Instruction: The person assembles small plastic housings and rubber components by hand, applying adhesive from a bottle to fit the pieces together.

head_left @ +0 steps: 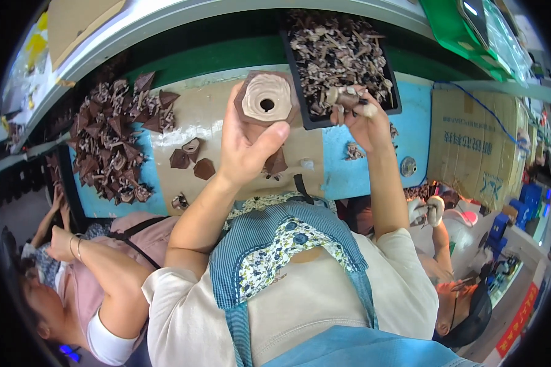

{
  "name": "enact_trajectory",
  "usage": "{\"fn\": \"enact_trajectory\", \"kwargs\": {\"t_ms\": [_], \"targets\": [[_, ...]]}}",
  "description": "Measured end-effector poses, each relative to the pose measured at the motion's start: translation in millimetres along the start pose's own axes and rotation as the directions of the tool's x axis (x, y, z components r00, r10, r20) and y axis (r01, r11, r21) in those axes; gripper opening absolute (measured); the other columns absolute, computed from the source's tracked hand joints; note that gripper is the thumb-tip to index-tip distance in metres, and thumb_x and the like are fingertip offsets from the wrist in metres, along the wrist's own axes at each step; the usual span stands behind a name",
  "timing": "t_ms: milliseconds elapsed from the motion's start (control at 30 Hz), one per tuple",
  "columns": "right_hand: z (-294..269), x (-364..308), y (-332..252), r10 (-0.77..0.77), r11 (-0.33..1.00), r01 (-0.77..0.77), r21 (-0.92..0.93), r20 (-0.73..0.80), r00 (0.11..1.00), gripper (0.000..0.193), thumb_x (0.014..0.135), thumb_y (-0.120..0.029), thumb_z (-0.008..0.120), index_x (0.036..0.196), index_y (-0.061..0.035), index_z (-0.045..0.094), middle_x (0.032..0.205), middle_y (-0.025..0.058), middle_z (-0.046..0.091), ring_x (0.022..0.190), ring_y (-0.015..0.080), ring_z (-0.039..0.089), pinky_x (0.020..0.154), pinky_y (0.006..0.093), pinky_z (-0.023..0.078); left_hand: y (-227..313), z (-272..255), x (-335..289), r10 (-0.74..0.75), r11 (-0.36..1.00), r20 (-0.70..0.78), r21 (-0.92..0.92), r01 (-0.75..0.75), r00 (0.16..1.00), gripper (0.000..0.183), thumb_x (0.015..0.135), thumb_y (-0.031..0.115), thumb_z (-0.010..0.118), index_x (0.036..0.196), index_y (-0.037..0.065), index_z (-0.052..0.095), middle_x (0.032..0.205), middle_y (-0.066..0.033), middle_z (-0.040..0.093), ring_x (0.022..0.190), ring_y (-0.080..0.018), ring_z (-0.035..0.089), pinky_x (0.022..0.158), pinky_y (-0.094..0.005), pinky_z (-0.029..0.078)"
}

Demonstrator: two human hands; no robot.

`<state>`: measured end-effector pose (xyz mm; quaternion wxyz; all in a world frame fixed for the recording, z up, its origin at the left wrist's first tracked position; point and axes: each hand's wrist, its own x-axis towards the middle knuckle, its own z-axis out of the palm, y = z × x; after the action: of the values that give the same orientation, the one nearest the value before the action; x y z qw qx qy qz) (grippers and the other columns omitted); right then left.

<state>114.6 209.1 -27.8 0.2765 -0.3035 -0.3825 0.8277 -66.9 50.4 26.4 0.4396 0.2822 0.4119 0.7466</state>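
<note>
"Holding what, that left grip (pixel 242 153) in the head view?"

"A faceted brown piece (pixel 256 107), clamped between thumb and fingers, towards eleven o'clock from the middle of the view. Its pale, rippled face is turned to the camera, with a dark round hole in it."

"And the right grip (pixel 372 129)?"

"At about two o'clock, its fingers closed on a small brown-and-pale cylindrical piece (pixel 347 100), in front of the near edge of a black tray (pixel 350 117). I can't make out the exact finger contact."

"What's in the tray?"

"A heap of small brown and pale pieces (pixel 337 55), up at one o'clock."

"Anything else on the counter (pixel 343 183)?"

"A big pile of pointed brown pieces (pixel 107 144) between nine and ten o'clock, with a few loose brown pieces (pixel 204 169) nearer the middle. A round metal part (pixel 408 166) lies close to three o'clock, and a cardboard box (pixel 474 144) stands beyond it."

"Other people?"

"One person (pixel 116 287) at eight o'clock, another (pixel 465 306) at four."
</note>
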Motion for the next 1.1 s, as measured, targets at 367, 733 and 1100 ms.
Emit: {"fn": "enact_trajectory", "kwargs": {"t_ms": [367,733,1100], "targets": [[51.9,-80.3,-11.5,0.030,0.908,-0.187,0.375,0.386,0.922,0.043,0.078,-0.014,0.058,0.117,-0.0010,0.044,0.112,0.0129,0.052,0.099,0.0246,0.056,0.074,0.0407,0.050,18.4,51.3,-23.3,-0.200,0.959,-0.008,0.205,0.198,0.980,0.062,0.066,0.000,0.080,0.115,-0.001,0.043,0.101,-0.0085,0.060,0.092,-0.0152,0.060,0.085,-0.0295,0.049],[68.6,-97.2,-8.3,-0.505,0.528,0.575,-0.625,0.313,0.804,0.028,0.083,-0.008,0.065,0.105,-0.0009,0.050,0.098,0.0063,0.057,0.086,0.0118,0.054,0.075,0.0241,0.044,13.4,49.5,-33.9,-0.151,0.941,-0.083,0.293,0.169,0.985,0.055,0.064,0.006,0.083,0.108,0.001,0.049,0.097,-0.0058,0.060,0.091,-0.0122,0.059,0.080,-0.0269,0.048],[76.1,-92.4,-2.7,-0.569,0.615,0.605,-0.506,0.246,0.784,0.028,0.086,-0.009,0.062,0.108,-0.0006,0.046,0.096,0.0074,0.056,0.086,0.0126,0.056,0.074,0.0259,0.047,10.0,48.4,-30.5,-0.120,0.943,-0.040,0.308,0.127,0.992,0.047,0.065,0.006,0.082,0.101,0.002,0.052,0.092,-0.0047,0.061,0.084,-0.0118,0.060,0.075,-0.0260,0.049]]}}
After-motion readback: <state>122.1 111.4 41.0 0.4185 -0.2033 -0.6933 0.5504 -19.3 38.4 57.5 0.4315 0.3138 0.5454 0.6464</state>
